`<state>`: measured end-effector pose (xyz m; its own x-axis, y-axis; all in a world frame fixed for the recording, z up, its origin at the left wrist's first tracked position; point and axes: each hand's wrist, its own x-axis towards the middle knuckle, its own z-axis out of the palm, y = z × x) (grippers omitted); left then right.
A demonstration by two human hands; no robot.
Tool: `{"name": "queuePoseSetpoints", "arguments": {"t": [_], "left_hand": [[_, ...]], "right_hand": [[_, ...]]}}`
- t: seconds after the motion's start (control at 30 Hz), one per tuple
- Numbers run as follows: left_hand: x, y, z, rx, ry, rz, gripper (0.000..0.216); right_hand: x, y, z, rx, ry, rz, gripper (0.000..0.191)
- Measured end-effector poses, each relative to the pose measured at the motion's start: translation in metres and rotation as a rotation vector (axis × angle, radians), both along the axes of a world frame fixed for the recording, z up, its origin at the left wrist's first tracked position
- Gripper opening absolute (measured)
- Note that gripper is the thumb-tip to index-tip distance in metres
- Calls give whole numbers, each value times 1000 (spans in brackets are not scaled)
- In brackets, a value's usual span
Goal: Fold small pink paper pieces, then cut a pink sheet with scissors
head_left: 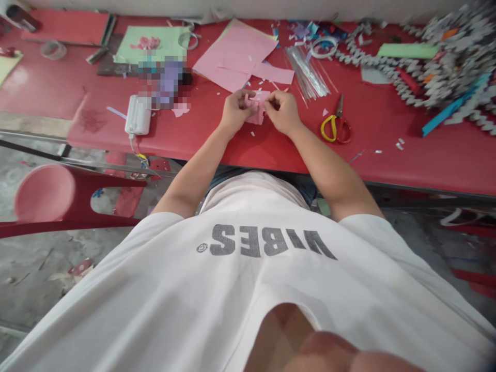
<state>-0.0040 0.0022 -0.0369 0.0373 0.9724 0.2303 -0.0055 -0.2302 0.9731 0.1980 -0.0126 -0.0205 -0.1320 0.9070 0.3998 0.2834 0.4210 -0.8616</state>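
Currently in the fingers: the pink piece (260, 112) is spanning the gap between both hands, near the table's front edge; its lower edge is facing the person and its right side is running away from them. Fingers are covering part of its outline, so its long axis cannot be told.
Left hand (233, 112): it is gripping the piece's left side, thumb lying across the paper, forefinger curling above with a small gap.
Right hand (284, 111): thumb and forefinger are meeting in a closed pinch on the right edge, the other fingers curling under.
Forearms: both are reaching forward and converging, elbows bending outward.
Scissors (339, 111): they are lying right of the right hand, blades pointing away from the person.
Pink sheets (236, 54): they are lying just beyond the hands, with clear strips (310, 75) resting to their right.
Table (279, 152): its red top is carrying all this.
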Motion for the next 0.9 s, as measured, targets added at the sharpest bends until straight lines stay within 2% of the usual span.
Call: {"name": "queuePoseSetpoints", "arguments": {"t": [0.13,0.33,0.5,0.63,0.9], "left_hand": [[-3,-2,3,-24,-27,-67,57],[-10,0,-3,-43,48,-155,60],[-8,-16,17,-125,87,-111,62],[-7,-21,25,-159,56,-80,59],[-14,-15,15,-21,-28,-111,39]], "right_hand": [[4,3,1,7,16,-49,60],[11,7,5,-66,126,-85,60],[11,7,6,-97,127,-104,66],[12,7,6,-79,125,-69,70],[12,6,5,-98,157,2,67]]}}
